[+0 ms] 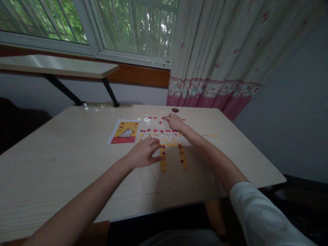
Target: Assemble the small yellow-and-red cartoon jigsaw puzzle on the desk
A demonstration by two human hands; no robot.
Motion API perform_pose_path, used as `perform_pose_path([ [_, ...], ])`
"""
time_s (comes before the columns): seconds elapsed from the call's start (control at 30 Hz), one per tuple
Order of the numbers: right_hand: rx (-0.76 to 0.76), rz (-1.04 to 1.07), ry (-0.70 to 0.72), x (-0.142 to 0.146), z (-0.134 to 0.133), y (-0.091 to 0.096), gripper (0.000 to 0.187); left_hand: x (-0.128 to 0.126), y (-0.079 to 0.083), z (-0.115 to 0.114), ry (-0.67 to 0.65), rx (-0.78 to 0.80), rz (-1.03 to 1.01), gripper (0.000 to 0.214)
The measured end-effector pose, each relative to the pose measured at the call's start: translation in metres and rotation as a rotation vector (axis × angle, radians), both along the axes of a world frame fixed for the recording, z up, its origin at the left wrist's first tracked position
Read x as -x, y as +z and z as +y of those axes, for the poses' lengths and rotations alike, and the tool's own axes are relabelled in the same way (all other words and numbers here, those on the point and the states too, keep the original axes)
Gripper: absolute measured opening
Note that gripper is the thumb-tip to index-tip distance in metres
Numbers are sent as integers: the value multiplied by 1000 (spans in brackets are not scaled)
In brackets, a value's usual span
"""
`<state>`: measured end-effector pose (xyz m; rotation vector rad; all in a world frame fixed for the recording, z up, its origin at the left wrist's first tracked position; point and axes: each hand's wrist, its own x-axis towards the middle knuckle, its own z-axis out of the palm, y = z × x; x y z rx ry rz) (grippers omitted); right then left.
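A partly joined yellow jigsaw puzzle (172,145) lies on the table, with a top edge and two side strips. My left hand (146,152) is at its left strip, thumb and fingers apart, fingertips touching or just over the pieces. Farther out, my right hand (175,122) stretches a forefinger onto a red puzzle piece (162,118) in the back row; its other fingers are partly hidden. Between the hands run rows of loose pieces: red pieces (155,130), white patterned ones (162,135) and yellow ones (164,139). Part of these rows is hidden under my right forearm.
Left of the pieces lies a printed picture sheet (125,132) with a white animal on yellow and red. The pale wooden table (84,147) has a round cable hole (175,110) at the back. A raised shelf (58,66) stands at the back left, near the window and curtain (215,65).
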<state>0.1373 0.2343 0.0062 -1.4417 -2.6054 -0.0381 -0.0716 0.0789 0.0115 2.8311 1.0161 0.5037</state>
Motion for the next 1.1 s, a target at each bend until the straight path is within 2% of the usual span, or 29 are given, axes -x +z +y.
perform_pose_path([
  [0.17, 43, -31, -28, 5, -3, 3, 48, 0, 1, 0, -1, 6, -6, 38],
  [0.33, 46, 35, -33, 2, -9, 4, 44, 0, 0, 0, -6, 3, 0, 38],
  [0.5, 41, 197, -65, -27, -1, 10, 34, -1, 1, -1, 3, -9, 8, 37],
  [0.7, 139, 215, -80, -69, 4, 11, 20, 0, -2, 2, -7, -22, 17, 34],
  [0.87, 167, 232, -85, -75, 5, 5, 25, 2, -4, 4, 5, -41, 13, 29],
  [1.1, 251, 295, -163, -79, 10, 1, 16, 1, -2, 2, 5, -29, 10, 28],
])
